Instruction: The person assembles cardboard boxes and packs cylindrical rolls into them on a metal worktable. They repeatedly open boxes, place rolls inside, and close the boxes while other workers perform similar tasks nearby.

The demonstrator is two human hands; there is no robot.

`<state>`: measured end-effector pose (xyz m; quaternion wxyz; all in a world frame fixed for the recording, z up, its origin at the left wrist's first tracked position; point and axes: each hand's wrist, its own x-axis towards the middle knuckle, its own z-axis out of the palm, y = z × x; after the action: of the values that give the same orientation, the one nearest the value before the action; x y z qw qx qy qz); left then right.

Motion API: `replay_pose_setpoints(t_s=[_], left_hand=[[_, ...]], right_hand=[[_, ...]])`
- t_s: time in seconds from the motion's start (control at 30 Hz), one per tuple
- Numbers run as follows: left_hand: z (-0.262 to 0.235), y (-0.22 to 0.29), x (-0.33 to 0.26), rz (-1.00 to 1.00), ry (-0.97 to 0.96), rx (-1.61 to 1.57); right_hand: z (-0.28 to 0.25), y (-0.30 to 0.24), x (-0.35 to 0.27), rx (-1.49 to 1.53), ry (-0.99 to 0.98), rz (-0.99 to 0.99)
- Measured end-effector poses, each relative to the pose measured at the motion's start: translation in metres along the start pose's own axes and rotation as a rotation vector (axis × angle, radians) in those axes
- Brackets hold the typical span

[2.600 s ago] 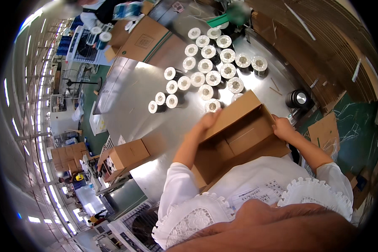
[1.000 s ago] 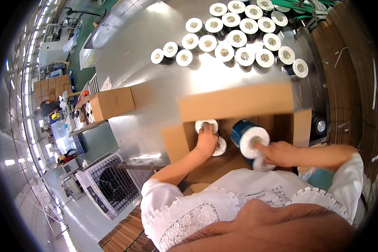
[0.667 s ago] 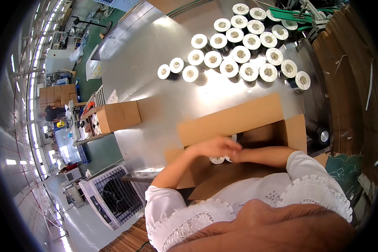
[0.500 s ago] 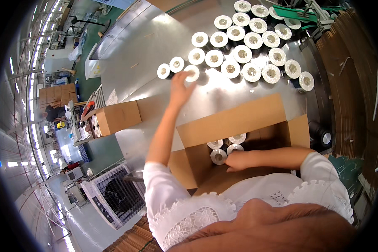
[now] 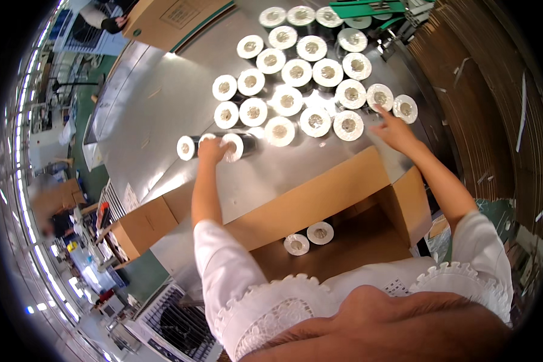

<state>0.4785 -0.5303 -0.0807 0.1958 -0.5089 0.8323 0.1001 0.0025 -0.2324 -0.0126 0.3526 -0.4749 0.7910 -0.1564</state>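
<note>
Several white rolls with dark sides [image 5: 297, 73] stand on end on a steel table [image 5: 157, 102]. My left hand [image 5: 212, 149] closes around one roll [image 5: 233, 146] at the near left of the group, beside another roll [image 5: 186, 148]. My right hand [image 5: 396, 130] hovers with fingers spread just short of the rolls at the right end [image 5: 405, 108], holding nothing. Below my arms an open cardboard box [image 5: 320, 199] stands against the table. Two rolls [image 5: 308, 239] lie on its floor.
A smaller cardboard box [image 5: 140, 227] stands at the left, with a wire crate [image 5: 175, 320] below it. A large carton [image 5: 166, 18] lies at the table's far end. Flat cardboard sheets [image 5: 482, 90] are stacked at the right. Other people work at the far left.
Both hands were inside the box setting rolls down. The left arm stretched out to the rolls on the table first; now the right hand has also left the box and reaches toward the group.
</note>
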Motion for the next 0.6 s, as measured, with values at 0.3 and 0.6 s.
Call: replay_pose_setpoints(t_s=[0.3,0.6], left_hand=[[-0.172,0.046,-0.233,0.139,0.348,-0.769],[-0.067,0.227,-0.322,0.257,-0.523,-1.262]], right_hand=[[0.077,0.019,0.095,-0.082,-0.049,-0.013],[-0.073,-0.043,-0.014,0.244,0.111,-0.289]])
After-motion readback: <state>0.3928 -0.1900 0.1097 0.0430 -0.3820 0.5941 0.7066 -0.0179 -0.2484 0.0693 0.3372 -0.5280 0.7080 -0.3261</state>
